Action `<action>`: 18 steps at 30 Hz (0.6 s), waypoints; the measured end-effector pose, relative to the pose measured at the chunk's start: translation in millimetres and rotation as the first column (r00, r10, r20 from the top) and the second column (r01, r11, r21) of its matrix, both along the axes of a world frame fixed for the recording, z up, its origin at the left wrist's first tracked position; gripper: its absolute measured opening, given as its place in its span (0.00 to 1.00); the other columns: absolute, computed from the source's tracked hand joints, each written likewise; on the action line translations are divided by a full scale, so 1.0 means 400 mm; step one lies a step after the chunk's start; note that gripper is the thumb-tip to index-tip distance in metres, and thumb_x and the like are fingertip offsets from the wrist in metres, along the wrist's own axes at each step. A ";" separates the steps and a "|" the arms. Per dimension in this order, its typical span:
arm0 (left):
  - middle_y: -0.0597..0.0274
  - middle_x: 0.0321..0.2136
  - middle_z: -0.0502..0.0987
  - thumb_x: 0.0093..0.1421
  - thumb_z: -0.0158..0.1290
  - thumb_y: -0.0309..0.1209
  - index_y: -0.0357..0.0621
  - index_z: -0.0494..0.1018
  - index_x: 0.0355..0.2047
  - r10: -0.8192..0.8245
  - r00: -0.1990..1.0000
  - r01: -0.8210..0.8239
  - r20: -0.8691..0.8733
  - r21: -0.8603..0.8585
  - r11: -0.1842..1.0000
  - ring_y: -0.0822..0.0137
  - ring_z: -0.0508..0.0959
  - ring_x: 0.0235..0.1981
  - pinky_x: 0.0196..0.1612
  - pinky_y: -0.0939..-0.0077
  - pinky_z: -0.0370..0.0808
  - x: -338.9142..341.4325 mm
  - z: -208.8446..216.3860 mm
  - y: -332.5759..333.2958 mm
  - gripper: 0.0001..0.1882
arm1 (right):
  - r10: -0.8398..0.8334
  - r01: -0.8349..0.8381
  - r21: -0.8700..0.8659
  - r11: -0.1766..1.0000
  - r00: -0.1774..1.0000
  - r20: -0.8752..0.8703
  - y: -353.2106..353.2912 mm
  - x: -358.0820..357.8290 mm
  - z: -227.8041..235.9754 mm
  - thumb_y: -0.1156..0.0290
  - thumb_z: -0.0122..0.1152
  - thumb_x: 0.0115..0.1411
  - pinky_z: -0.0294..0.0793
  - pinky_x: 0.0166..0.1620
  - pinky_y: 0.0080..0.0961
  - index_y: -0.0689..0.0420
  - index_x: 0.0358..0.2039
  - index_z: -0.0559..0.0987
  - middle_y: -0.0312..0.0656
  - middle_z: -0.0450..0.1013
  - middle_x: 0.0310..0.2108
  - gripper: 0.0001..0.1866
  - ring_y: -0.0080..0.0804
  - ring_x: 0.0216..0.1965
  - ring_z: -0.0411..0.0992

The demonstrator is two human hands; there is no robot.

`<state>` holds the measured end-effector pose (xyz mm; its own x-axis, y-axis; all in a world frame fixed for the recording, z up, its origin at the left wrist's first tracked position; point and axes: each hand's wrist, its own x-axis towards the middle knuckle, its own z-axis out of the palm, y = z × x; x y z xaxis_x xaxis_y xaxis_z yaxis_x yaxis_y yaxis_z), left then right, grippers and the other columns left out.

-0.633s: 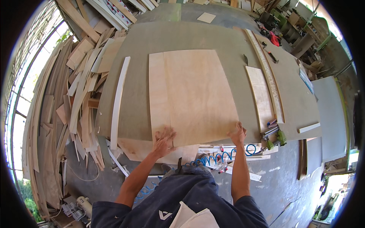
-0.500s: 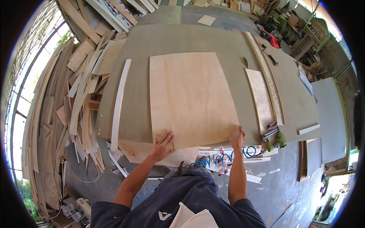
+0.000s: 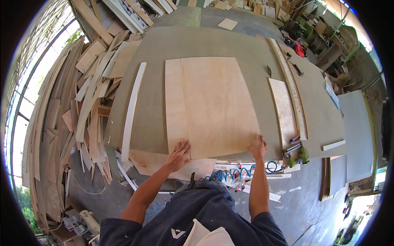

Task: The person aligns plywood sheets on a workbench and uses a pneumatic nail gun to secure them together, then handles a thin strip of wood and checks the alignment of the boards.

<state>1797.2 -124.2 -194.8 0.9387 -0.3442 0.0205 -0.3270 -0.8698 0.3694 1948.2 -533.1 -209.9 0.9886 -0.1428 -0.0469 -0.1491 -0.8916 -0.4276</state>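
Observation:
A pale plywood panel (image 3: 217, 102) lies flat on the big grey-green work table (image 3: 154, 90). Along its left side runs a narrower plywood strip (image 3: 175, 98), edge to edge with it, a thin seam between them. My left hand (image 3: 179, 155) rests flat across the near end of this seam, fingers stretched forward and touching both pieces. At the panel's near right corner is my right hand (image 3: 258, 148), its thumb toward the top face and its fingers extended along the right edge. Whether any fingertips reach beneath the corner is hidden.
A long white strip (image 3: 134, 110) lies to the left. On the right are a short board (image 3: 282, 110), a long narrow board (image 3: 289, 88) and a green-and-silver nail gun (image 3: 296, 151) with a coiled blue hose (image 3: 246, 170). Piled wood offcuts (image 3: 92, 98) crowd the table's left side.
The whole view has shifted slightly. Both hands keep nearly the same places on the plywood, and the boards show no clear movement on the table.

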 end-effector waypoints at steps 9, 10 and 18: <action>0.46 0.57 0.66 0.58 0.54 0.48 0.34 0.65 0.57 0.330 0.932 -0.298 0.152 -0.201 0.933 0.52 0.62 0.62 0.65 0.56 0.55 -0.059 -0.037 -0.019 0.35 | 0.056 -0.057 -0.040 0.998 0.998 -0.015 -0.013 -0.004 -0.012 0.60 0.69 0.46 0.51 0.64 0.51 0.47 0.63 0.65 0.48 0.51 0.68 0.42 0.50 0.67 0.48; 0.47 0.51 0.70 0.59 0.54 0.45 0.34 0.67 0.53 0.639 0.767 -0.561 0.057 -0.421 0.712 0.52 0.68 0.55 0.59 0.57 0.62 -0.098 -0.043 -0.032 0.30 | 0.049 -0.050 -0.042 0.998 0.999 -0.020 -0.014 -0.012 -0.026 0.60 0.69 0.46 0.51 0.64 0.51 0.47 0.63 0.65 0.48 0.51 0.68 0.42 0.50 0.67 0.48; 0.51 0.36 0.76 0.62 0.53 0.34 0.34 0.68 0.44 0.160 0.280 -0.714 -0.946 -0.317 -0.624 0.58 0.78 0.40 0.41 0.63 0.77 -0.147 -0.034 -0.062 0.16 | 0.041 -0.041 -0.081 0.996 0.999 -0.012 0.029 -0.049 0.013 0.58 0.70 0.45 0.53 0.64 0.50 0.49 0.63 0.65 0.50 0.50 0.68 0.43 0.52 0.67 0.49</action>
<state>1738.3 -149.1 -208.5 0.4959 0.3810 -0.7803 0.2928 0.7726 0.5633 1928.6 -521.6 -204.7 0.9933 -0.1058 -0.0465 -0.1155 -0.9289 -0.3519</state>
